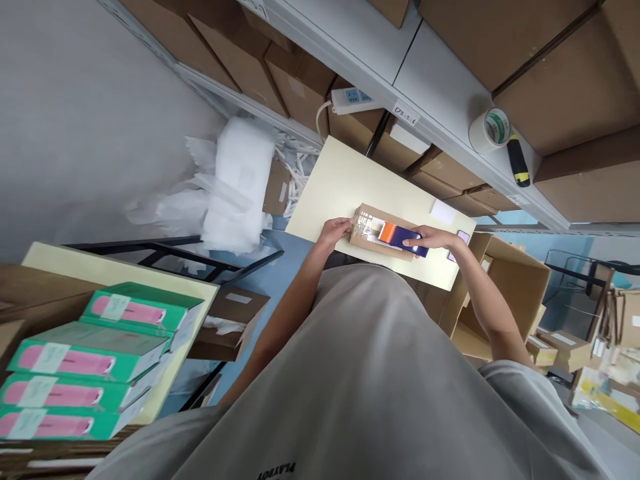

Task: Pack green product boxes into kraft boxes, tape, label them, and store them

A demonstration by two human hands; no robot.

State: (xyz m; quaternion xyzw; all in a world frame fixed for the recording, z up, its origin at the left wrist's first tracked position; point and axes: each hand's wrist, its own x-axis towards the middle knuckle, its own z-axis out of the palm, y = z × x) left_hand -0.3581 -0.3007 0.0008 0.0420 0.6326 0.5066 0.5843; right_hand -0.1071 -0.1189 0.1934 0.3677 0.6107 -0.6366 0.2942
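The brown carton [369,243] lies on the cream table [325,193], shiny film [363,223] over 1 end; the rest looks bare, so I'd say partway done. The right hand [431,238] grips an orange-and-blue item [399,236] atop it; the left hand [334,231] curls at the filmed end, its hold unclear.

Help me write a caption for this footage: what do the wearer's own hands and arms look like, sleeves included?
The left hand and right hand are ungloved, with no watch visible. The forearms are uncovered below short, loose grey sleeves, part of a plain grey shirt with small dark lettering.
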